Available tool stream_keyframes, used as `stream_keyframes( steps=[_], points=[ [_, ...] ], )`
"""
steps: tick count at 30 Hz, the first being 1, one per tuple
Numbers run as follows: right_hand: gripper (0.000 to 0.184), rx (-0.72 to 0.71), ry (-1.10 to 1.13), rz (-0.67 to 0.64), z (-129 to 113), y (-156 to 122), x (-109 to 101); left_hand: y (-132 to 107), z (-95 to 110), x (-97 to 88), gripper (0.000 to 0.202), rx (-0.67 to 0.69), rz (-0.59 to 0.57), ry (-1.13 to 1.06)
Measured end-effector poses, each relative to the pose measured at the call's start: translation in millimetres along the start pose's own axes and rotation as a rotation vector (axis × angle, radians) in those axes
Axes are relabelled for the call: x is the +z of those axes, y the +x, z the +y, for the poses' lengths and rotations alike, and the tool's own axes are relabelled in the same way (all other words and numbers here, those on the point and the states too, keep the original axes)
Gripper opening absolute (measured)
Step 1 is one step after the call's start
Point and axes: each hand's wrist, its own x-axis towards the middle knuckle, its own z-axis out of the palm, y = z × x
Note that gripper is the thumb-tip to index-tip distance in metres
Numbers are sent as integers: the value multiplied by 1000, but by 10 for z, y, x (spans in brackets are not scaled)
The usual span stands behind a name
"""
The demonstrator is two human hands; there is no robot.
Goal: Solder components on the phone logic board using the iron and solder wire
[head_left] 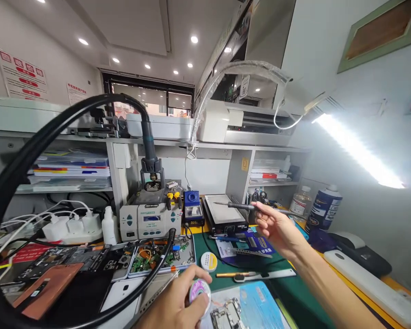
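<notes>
My left hand is closed around a small solder spool with a pink and purple label, low in the middle of the view. Raised at the right, my right hand pinches a soldering iron by its black handle. Its thin tip points left, over a flat grey-topped hot plate; I cannot tell whether they touch. Just right of the spool, a metal phone frame or board lies partly cut off by the bottom edge, beside a blue sheet. A round white-and-yellow tin sits beyond my left hand.
A thick black hose loops across the left side, hanging from a stand above a grey rework station. A tray of circuit boards lies left of centre. Tweezers-like tools rest on the green mat. Spray can and lamp stand right.
</notes>
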Motion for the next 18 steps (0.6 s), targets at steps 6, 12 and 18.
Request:
stream_keyframes(
  steps=[6, 12, 18],
  points=[
    [23, 249, 287, -168, 238, -108, -488, -57, 142, 151, 42, -40, -39, 158],
    [22, 446, 398, -373, 468, -165, -617, 22, 223, 279, 40, -142, 14, 277],
    [18, 495, 336, -455, 558, -408, -530, 82, 128, 367, 34, -146, 103, 355]
  ],
)
